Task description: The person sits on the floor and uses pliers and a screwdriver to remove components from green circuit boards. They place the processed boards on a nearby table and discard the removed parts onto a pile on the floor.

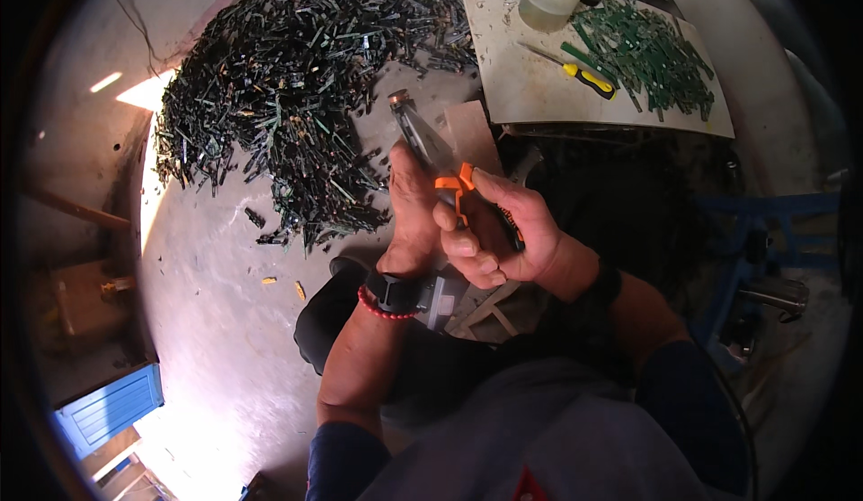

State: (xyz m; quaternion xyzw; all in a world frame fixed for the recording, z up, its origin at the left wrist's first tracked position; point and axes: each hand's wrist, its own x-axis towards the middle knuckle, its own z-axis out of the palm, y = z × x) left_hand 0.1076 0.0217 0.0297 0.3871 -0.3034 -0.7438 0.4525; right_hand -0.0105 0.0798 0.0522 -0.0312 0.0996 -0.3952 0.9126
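Note:
My right hand (517, 231) is wrapped round the orange-and-black handles of what look like pliers (461, 197). Their silver jaws taper up and to the left, along a narrow dark strip (412, 121) with a copper-coloured end. My left hand (413, 195) grips this strip from the left, thumb along its side, with most of its fingers hidden. Jaws and strip lie close together; whether the jaws bite on it I cannot tell. Beyond my hands a large heap of similar dark strips (288, 78) covers the floor.
At the far right, a pale board (503, 78) bears a cup of cloudy liquid (547, 6), a yellow-and-black screwdriver (589, 80) and a pile of green strips (643, 56). Small yellow pieces (299, 290) lie on the floor at left. A blue frame (773, 209) stands at right.

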